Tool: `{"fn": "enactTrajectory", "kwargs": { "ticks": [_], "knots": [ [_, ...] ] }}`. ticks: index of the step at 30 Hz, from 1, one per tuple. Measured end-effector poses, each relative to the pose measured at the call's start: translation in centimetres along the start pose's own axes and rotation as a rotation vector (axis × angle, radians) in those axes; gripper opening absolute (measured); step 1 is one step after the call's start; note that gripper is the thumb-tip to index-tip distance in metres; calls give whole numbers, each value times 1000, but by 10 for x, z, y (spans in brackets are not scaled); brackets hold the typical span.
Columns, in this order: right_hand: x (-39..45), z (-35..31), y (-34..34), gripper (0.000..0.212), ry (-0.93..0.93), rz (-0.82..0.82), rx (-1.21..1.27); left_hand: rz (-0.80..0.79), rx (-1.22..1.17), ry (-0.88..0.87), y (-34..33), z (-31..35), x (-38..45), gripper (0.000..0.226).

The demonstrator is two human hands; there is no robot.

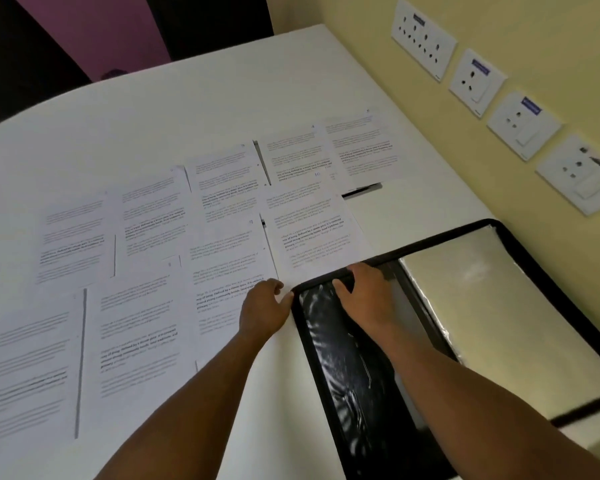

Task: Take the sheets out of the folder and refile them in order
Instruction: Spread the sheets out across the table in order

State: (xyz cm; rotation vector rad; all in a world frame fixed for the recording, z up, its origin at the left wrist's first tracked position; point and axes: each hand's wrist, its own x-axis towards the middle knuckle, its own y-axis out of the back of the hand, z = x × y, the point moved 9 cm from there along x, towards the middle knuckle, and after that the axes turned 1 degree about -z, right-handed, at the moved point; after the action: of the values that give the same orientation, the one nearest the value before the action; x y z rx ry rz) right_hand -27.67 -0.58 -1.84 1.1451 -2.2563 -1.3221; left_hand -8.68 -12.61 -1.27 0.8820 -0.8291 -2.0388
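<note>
A black zip folder (520, 237) lies open at the right of the white table (187, 98), its clear plastic sleeves (347, 368) showing dark on the left half and pale on the right. Several printed sheets (146, 334) lie spread in overlapping rows to the left of it. My left hand (265, 311) rests at the folder's top left corner, its thumb touching the black edge, its fingers on a sheet. My right hand (364, 292) lies on the top of the left sleeve, its fingers curled over the folder's upper edge.
The table's right side runs along a yellow wall with several white socket plates (475, 81). A dark gap and a pink panel (94, 32) lie beyond the table's far edge. Bare tabletop (267, 393) shows between my forearms.
</note>
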Motion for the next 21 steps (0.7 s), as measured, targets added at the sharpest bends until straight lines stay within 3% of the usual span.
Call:
{"fn": "enactTrajectory", "kwargs": {
  "ticks": [7, 15, 21],
  "knots": [
    [-76, 0, -16, 60, -15, -79, -58, -81, 67, -33, -17, -13, -69, 45],
    [-157, -1, -27, 69, -70, -163, -191, -251, 225, -103, -44, -30, -126, 64],
    [-214, 5, -28, 70, -139, -160, -273, -273, 335, -218, -50, -35, -171, 67]
  ]
}}
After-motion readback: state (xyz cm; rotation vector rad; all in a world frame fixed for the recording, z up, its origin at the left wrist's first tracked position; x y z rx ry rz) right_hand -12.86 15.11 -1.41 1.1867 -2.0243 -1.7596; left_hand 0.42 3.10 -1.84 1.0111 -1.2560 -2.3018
